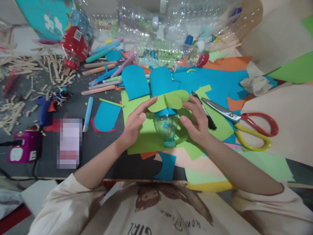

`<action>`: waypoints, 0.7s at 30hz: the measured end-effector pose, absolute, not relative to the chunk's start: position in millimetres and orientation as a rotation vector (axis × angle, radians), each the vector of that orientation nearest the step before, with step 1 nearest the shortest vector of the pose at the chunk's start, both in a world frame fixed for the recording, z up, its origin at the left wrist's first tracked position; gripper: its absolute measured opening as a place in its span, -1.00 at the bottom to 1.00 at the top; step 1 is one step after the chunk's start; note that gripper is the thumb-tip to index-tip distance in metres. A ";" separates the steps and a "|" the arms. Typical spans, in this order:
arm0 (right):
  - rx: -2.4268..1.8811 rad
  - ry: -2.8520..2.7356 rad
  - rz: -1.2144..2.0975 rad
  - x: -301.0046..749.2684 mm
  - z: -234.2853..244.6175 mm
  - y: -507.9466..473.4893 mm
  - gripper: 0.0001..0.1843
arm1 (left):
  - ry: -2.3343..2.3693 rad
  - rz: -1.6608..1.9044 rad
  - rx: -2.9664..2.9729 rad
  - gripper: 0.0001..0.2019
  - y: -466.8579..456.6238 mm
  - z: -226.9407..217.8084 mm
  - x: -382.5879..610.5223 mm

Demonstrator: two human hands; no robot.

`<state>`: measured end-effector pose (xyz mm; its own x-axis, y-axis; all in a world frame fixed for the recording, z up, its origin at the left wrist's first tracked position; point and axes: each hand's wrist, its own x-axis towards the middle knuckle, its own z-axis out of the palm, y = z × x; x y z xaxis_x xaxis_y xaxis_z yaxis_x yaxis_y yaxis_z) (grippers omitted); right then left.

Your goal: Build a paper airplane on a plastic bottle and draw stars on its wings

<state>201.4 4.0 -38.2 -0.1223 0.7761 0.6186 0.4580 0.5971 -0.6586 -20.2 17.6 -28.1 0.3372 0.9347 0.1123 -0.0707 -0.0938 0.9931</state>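
Observation:
A clear plastic bottle (pixel 166 125) lies on a green paper sheet (pixel 144 137), its upper part wrapped in blue paper (pixel 160 81). A light green paper cut-out (pixel 171 99) sits across the wrap. My left hand (pixel 135 122) grips the bottle's left side, fingers pressing the green cut-out. My right hand (pixel 195 119) holds the bottle's right side, fingertips on the cut-out's edge. A blue rounded paper piece (pixel 135 81) lies just left of the wrap.
Scissors with red and yellow handles (pixel 246 125) lie to the right, a black pen (pixel 207 114) beside my right hand. Coloured chalk sticks (pixel 100 70), wooden sticks (pixel 14 111), a red-labelled bottle (pixel 75 40), empty clear bottles (pixel 171 32) and a pink device (pixel 23 150) crowd the table.

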 end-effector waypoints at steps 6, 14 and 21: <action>-1.046 -1.882 0.515 201.4 -29.7 2.9 -0.65 | 0.872 0.988 1.782 -0.42 22.2 -24.4 -26.0; -1.054 -1.938 0.562 202.9 -22.8 1.5 -0.55 | 0.851 0.946 1.847 -0.34 21.9 -32.6 -26.5; -0.965 -1.636 0.703 203.6 -36.0 3.4 -0.63 | 0.635 0.968 2.090 -0.44 22.6 -20.2 -24.1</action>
